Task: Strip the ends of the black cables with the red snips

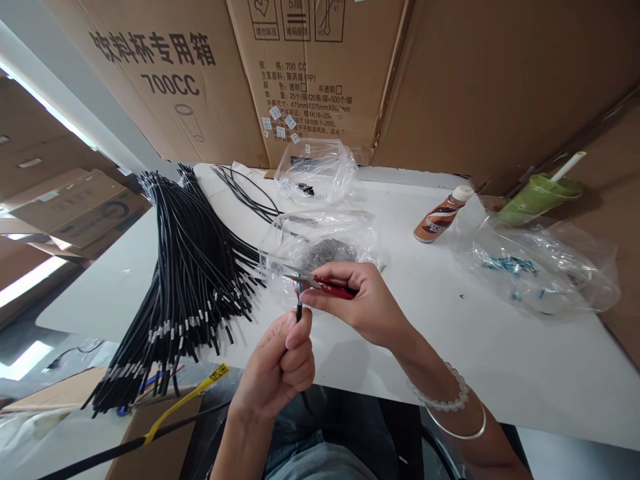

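My left hand [283, 357] is closed around a black cable [299, 312], with its end pointing up out of the fist. From that end sticks a thin blue wire [299, 290]. My right hand [363, 297] grips a small cutting tool with red handles [334, 287], probably scissors or snips. Its metal blades [300, 277] point left and lie at the blue wire; whether they are closed on it I cannot tell. Just behind the tool lies a clear plastic bag [367, 233] with a grey mass of small pieces inside.
A big bundle of black cables [185, 267] lies at the left of the white table [400, 373]. Another clear bag [340, 163] is at the back. On the right are a brown bottle [436, 223], a green cup [537, 198] and a bag with blue bits [565, 267]. Cardboard boxes [320, 87] wall the back.
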`<state>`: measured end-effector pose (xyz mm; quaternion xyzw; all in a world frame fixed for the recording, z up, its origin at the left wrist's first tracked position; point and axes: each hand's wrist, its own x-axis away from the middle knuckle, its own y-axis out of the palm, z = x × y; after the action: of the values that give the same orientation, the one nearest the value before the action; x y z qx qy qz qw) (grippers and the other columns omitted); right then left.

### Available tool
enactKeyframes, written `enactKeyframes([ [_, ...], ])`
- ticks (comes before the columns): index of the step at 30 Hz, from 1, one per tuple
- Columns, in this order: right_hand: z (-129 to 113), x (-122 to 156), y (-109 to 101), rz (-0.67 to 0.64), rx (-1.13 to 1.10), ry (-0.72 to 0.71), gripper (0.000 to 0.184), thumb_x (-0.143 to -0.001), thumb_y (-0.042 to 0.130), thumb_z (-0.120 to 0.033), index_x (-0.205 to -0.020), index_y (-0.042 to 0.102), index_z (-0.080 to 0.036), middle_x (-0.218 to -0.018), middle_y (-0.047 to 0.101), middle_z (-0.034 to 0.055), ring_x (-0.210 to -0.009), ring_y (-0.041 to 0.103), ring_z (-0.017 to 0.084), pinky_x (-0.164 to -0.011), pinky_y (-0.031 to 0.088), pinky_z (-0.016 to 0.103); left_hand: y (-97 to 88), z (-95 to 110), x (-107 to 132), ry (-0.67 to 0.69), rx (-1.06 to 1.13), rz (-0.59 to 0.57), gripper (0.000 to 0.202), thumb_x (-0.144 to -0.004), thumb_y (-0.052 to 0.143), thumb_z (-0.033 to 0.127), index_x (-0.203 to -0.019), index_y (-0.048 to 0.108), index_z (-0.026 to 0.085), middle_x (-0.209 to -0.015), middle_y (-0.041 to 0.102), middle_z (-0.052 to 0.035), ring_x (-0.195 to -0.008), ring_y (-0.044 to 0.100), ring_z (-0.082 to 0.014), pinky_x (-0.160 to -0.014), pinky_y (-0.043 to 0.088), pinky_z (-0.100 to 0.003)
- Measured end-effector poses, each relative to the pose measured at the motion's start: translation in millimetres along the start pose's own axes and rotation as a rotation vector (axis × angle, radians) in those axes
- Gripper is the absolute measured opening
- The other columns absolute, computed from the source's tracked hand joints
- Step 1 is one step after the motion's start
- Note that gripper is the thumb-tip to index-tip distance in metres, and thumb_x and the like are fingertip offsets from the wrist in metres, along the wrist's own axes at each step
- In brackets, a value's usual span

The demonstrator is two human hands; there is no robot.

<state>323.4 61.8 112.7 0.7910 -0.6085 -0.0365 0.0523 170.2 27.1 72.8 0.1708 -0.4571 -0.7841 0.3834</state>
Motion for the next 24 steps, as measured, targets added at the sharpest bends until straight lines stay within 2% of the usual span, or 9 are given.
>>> enactKeyframes([
  [3, -1, 3, 0, 0.055, 0.13, -0.046, 0.008, -0.07, 0.075, -0.021, -0.075, 0.068, -0.018, -0.062, 0.057, -0.0045, -0.055, 0.045, 0.007, -0.049, 0.035, 0.021, -0.2, 1, -1, -0.003, -0.033, 0.063, 0.036, -0.093, 0.053, 0.04, -0.066, 0.039, 0.02, -0.047, 0.013, 0.0132, -0.037, 0.0, -0.003, -0.034, 0.011, -0.014],
  [6, -2, 5, 0, 0.091, 0.294, -0.138, 0.007, -0.074, 0.068, -0.018, -0.08, 0.069, -0.019, -0.065, 0.062, -0.0038, -0.056, 0.051, 0.008, -0.052, 0.038, 0.021, 2.2, 2, -3, 0.01, -0.078, 0.13, 0.037, -0.092, 0.054, 0.041, -0.066, 0.041, 0.019, -0.048, 0.014, 0.0128, -0.039, 0.003, -0.0035, -0.036, 0.011, -0.014],
  [9, 2, 6, 4, 0.159, 0.468, -0.227, 0.008, -0.078, 0.064, -0.021, -0.083, 0.07, -0.017, -0.064, 0.065, -0.0026, -0.056, 0.054, 0.009, -0.054, 0.042, 0.021, 6.3, -1, -6, 0.072, -0.243, 0.27, 0.04, -0.089, 0.057, 0.048, -0.065, 0.042, 0.019, -0.048, 0.017, 0.0128, -0.039, 0.005, -0.0034, -0.036, 0.011, -0.015],
  [13, 16, 10, 12, 0.346, 0.748, -0.481, 0.015, -0.085, 0.061, -0.027, -0.083, 0.069, -0.015, -0.061, 0.066, -0.0013, -0.051, 0.054, 0.009, -0.049, 0.039, 0.022, 11.8, -10, -10, 0.189, -0.48, 0.501, 0.044, -0.084, 0.06, 0.055, -0.065, 0.043, 0.019, -0.048, 0.025, 0.0116, -0.041, 0.012, -0.0037, -0.038, 0.016, -0.014],
  [16, 22, 12, 17, 0.435, 0.868, -0.645, 0.016, -0.087, 0.057, -0.024, -0.085, 0.068, -0.014, -0.062, 0.066, 0.0003, -0.052, 0.055, 0.01, -0.048, 0.037, 0.024, 14.1, -14, -10, 0.249, -0.531, 0.548, 0.046, -0.084, 0.059, 0.056, -0.064, 0.042, 0.019, -0.048, 0.026, 0.0109, -0.043, 0.014, -0.0042, -0.039, 0.018, -0.014],
  [17, 22, 12, 18, 0.437, 0.835, -0.643, 0.015, -0.086, 0.057, -0.023, -0.085, 0.068, -0.014, -0.062, 0.066, 0.0002, -0.052, 0.055, 0.01, -0.048, 0.037, 0.024, 14.4, -14, -9, 0.255, -0.521, 0.535, 0.046, -0.084, 0.059, 0.056, -0.064, 0.042, 0.019, -0.048, 0.025, 0.0109, -0.042, 0.014, -0.0041, -0.039, 0.017, -0.014],
  [19, 19, 10, 17, 0.389, 0.619, -0.534, 0.01, -0.082, 0.059, -0.021, -0.084, 0.067, -0.015, -0.061, 0.063, -0.0016, -0.051, 0.052, 0.009, -0.048, 0.038, 0.022, 14.1, -12, -8, 0.229, -0.46, 0.465, 0.044, -0.086, 0.059, 0.054, -0.064, 0.042, 0.019, -0.048, 0.023, 0.0113, -0.042, 0.012, -0.0038, -0.038, 0.015, -0.014],
  [21, 16, 6, 15, 0.28, 0.282, -0.35, 0.005, -0.079, 0.062, -0.02, -0.077, 0.065, -0.017, -0.059, 0.058, -0.0036, -0.051, 0.049, 0.007, -0.047, 0.037, 0.02, 12.7, -8, -6, 0.161, -0.347, 0.359, 0.042, -0.088, 0.057, 0.049, -0.065, 0.042, 0.019, -0.048, 0.019, 0.012, -0.041, 0.008, -0.0034, -0.038, 0.013, -0.014],
  [24, 15, 0, 11, 0.065, -0.166, -0.098, 0.014, -0.079, 0.065, -0.028, -0.07, 0.065, -0.018, -0.051, 0.042, -0.0071, -0.045, 0.033, 0.004, -0.043, 0.027, 0.02, 9.2, -3, -3, 0.057, -0.122, 0.129, 0.039, -0.093, 0.053, 0.043, -0.065, 0.041, 0.019, -0.047, 0.014, 0.0127, -0.038, 0.003, -0.0026, -0.036, 0.012, -0.013],
])
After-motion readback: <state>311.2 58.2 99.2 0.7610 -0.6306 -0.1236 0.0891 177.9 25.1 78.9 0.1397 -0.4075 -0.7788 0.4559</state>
